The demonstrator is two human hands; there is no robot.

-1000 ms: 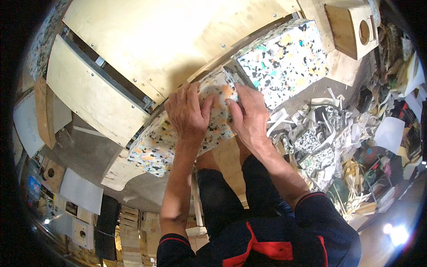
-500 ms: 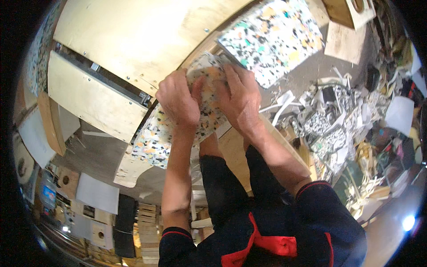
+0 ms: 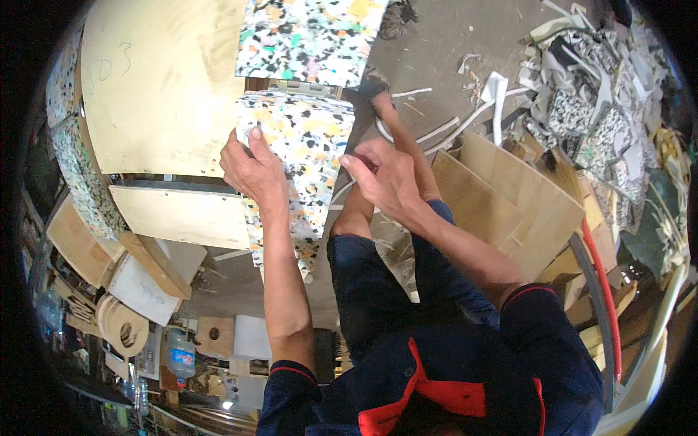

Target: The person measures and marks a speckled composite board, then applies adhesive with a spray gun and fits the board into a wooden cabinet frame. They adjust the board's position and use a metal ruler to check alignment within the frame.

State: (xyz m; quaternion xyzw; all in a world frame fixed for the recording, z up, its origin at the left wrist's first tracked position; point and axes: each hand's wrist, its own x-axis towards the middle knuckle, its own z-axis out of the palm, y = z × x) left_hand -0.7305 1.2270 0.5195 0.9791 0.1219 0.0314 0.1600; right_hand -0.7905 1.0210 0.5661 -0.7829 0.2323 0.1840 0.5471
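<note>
A speckled multicoloured foam sheet (image 3: 309, 156) drapes over a wooden frame in front of me, its near end hanging down. My left hand (image 3: 254, 171) grips its left edge, thumb on top and fingers bent beside the plywood. At the opposite edge is my right hand (image 3: 385, 171), fingers curled and thumb pressed to the foam's border; its fingertips are partly hidden. Beyond lies a second speckled foam piece (image 3: 313, 36), with a strip of wood and metal showing in the gap between the two.
Pale plywood panels (image 3: 167, 102) and a lower board (image 3: 182, 214) stand at the left. Wooden boxes (image 3: 509, 196) sit to my right, before a heap of foam scraps (image 3: 596, 109). A water bottle (image 3: 180, 356) and cut boards are at the lower left.
My hands have moved apart from the foam's far end to its two side edges, nearer me. The foam now lies smoother. My view has turned, shifting the surroundings.
</note>
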